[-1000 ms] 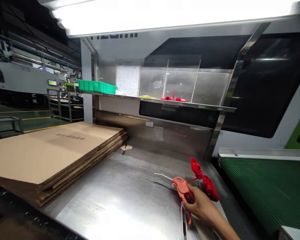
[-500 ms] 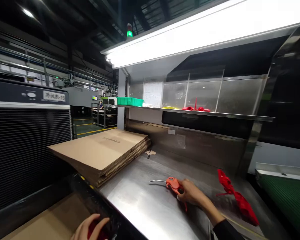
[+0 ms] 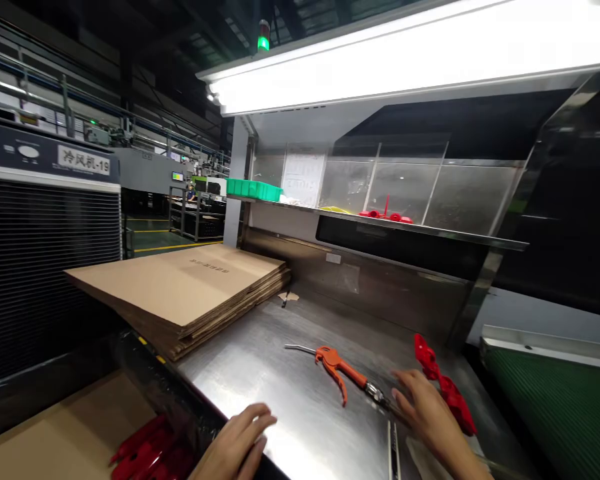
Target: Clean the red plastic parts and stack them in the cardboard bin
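An orange air blow gun (image 3: 337, 369) with a thin metal nozzle lies on the steel workbench (image 3: 280, 360), free of my hands. My right hand (image 3: 425, 413) hovers just right of its hose fitting, fingers spread and empty, beside a red moulded plastic part (image 3: 445, 387) lying near the bench's right edge. My left hand (image 3: 237, 443) rests at the bench's front edge with its fingers loosely extended and holds nothing. Below it, red plastic parts (image 3: 145, 453) lie in a clear bag inside a cardboard box.
A stack of flattened cardboard boxes (image 3: 185, 287) fills the bench's left side. A shelf above carries a green tray (image 3: 254, 189) and small red parts (image 3: 385, 215). A green conveyor belt (image 3: 555, 393) runs at the right. A cooling fan unit (image 3: 45, 253) stands at the left.
My right hand has let go of the blow gun and drawn back to the right. My left hand rose from the box to the bench edge. The view shifted slightly.
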Available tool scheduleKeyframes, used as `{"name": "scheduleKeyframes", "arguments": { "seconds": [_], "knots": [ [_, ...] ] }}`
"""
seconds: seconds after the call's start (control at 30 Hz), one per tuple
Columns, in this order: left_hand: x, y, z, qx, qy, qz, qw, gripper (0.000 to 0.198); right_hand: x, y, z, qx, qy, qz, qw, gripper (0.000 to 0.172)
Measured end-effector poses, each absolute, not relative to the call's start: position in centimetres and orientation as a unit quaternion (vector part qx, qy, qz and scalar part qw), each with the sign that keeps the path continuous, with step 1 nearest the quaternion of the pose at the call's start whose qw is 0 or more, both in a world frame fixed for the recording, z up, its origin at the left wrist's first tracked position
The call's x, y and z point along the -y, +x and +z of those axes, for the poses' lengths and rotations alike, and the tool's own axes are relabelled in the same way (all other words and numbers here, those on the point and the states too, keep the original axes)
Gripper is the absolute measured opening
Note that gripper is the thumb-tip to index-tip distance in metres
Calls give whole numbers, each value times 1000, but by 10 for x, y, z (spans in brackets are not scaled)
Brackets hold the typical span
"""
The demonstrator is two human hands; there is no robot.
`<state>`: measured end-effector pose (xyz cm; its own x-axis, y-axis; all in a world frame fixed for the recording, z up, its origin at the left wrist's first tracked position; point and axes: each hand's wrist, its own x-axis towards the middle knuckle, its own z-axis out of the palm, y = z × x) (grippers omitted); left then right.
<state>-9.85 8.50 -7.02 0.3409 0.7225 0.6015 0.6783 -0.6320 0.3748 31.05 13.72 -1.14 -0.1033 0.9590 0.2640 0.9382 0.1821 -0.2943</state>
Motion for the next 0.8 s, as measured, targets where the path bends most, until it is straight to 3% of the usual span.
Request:
{"name": "scheduleKeyframes", "arguments": {
  "seconds": [0.17,0.3,0.6,0.8],
  "knots": [
    [-204,-55,-48,-429,830,354,41,36,-130,324,-17,741,-645,52,180,55],
    [-271,-49,-37,-447,827,335,72,22,-139,319,-18,747,-637,66,179,52],
    [-295,-40,-31,-402,823,331,225,27,-150,316,-40,751,-620,134,184,39],
    [-296,-29,-31,-397,712,402,418,34,-150,314,-55,723,-638,119,236,37]
  ]
}}
